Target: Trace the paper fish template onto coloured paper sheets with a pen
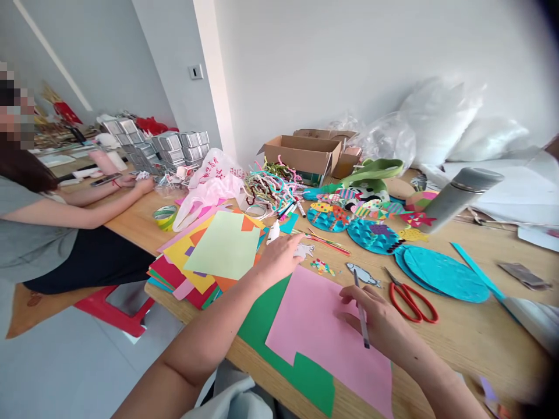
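Observation:
My left hand [280, 256] reaches over the table with its fingers stretched out. Its fingertips are at a small white paper cutout [305, 250]; whether they touch it I cannot tell. A white glue bottle [273, 231] stands just behind this hand. In my right hand [375, 314] is a slim grey pen [362, 317], held above a pink sheet of paper [305, 320]. The pink sheet lies over a green sheet [312, 384] at the table's front edge. Beyond it is a grey fish cutout [363, 273]. Red-handled scissors [413, 299] lie right of my right hand.
Coloured paper [222, 247] is piled on the left. Behind are pipe cleaners [275, 186], a cardboard box [301, 154] and decorated blue discs [371, 235]. Plain blue ovals [449, 273] and a grey thermos [463, 195] are at right. A co-worker [70, 215] sits at left.

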A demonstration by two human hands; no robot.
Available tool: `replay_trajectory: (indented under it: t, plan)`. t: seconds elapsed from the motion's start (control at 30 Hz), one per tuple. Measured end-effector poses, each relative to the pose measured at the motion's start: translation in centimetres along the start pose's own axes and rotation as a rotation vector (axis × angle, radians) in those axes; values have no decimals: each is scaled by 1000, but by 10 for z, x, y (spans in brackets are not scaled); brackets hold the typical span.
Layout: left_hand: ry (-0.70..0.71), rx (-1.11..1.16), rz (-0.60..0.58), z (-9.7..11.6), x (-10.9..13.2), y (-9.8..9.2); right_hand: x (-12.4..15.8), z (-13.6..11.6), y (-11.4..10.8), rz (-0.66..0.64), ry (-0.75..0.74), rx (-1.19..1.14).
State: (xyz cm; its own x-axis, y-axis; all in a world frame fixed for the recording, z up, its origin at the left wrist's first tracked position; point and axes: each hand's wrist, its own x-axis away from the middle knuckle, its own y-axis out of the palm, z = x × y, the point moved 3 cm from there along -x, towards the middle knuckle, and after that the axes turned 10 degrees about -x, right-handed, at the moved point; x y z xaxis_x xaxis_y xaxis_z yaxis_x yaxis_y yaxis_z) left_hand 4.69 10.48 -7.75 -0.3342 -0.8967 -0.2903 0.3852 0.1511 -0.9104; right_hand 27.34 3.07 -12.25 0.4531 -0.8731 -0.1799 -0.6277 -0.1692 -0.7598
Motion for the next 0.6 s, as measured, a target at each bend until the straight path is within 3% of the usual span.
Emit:
replay_trajectory:
  t: [0.13, 0.33, 0.6]
  plan:
    - [78, -95, -18, 1, 13, 3, 1, 2, 2, 4, -11, 20]
    - [63, -47, 11, 0, 27, 20, 0, -2, 0, 31, -79, 67]
    - [43, 4, 12, 0, 27, 23, -1, -15, -5, 51, -209, 177]
